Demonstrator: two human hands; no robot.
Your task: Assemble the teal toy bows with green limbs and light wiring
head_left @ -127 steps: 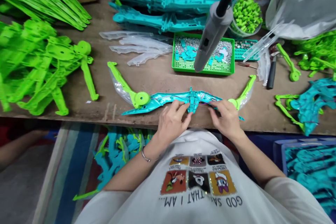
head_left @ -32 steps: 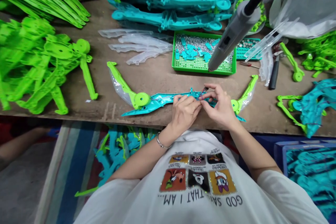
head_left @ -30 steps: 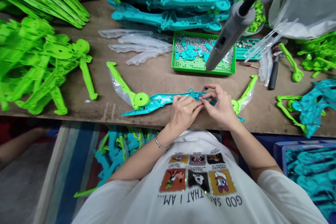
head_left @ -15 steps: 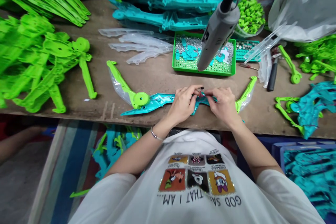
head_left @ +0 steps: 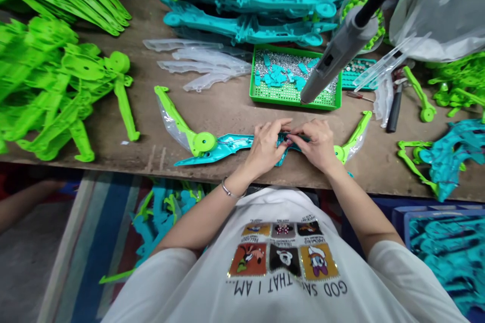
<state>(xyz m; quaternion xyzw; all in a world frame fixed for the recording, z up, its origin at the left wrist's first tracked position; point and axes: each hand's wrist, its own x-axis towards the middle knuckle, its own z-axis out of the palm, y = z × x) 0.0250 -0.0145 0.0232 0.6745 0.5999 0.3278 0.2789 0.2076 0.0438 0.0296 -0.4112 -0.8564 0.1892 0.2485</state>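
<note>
Small-part work at the middle of a teal bow-shaped frame, near the bench's front edge.
The right hand seems to pinch a small dark part (too tiny to name); whether the left hand, curled beside it, grips anything, I cannot tell. The next move likely calls for steady fingertips.

Two hands, one green tray

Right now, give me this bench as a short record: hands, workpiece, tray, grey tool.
Left hand: at the middle of the teal plastic bow-shaped piece
Right hand: beside the left; anything pinched is hard to make out
Piece ends: a curved lime-green plastic limb on each
Beyond: green rectangular plastic tray holding small teal parts
Visually overlapping tray: grey cylindrical tool, tip down-left
</note>
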